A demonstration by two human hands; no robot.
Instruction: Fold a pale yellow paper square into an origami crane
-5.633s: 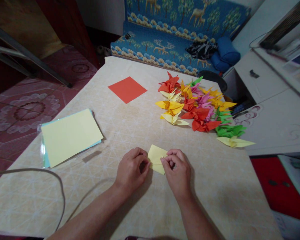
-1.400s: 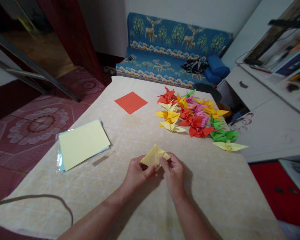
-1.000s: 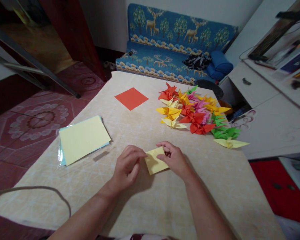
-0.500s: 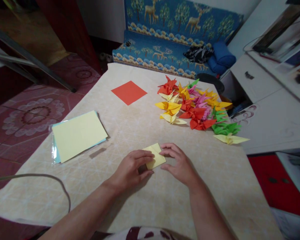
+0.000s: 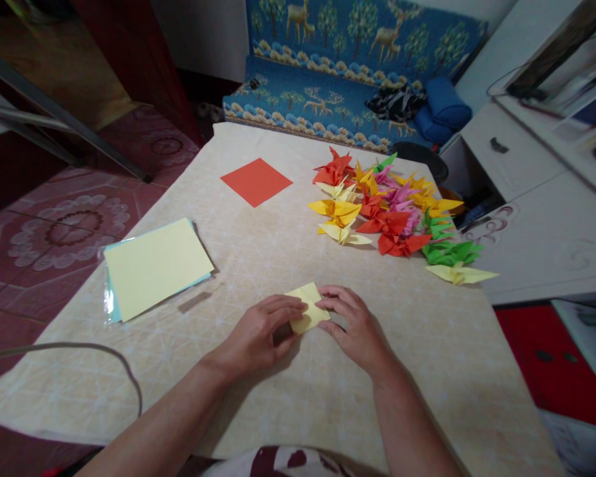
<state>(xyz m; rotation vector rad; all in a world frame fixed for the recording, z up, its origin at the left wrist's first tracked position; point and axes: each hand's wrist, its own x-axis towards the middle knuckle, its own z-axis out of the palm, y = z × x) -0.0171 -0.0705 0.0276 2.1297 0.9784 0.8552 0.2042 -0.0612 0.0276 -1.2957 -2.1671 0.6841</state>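
A small folded piece of pale yellow paper point(image 5: 310, 320) lies on the table in front of me, creased into a near-square. My left hand point(image 5: 271, 328) presses on its left side with the fingers curled over it. At the right edge of the paper, the fingers and thumb of my right hand point(image 5: 350, 324) pinch its corner. The paper's left part is hidden under my left fingers.
Several folded paper cranes point(image 5: 390, 222) in red, yellow, pink and green cluster at the table's far right. A red paper square point(image 5: 257, 182) lies farther back. On the left are a stack of yellow sheets point(image 5: 159, 268) and a cord point(image 5: 124, 364).
My right thumb and fingers have closed in on the right edge of the folded paper. My left thumb has drawn in slightly. The paper has barely moved.
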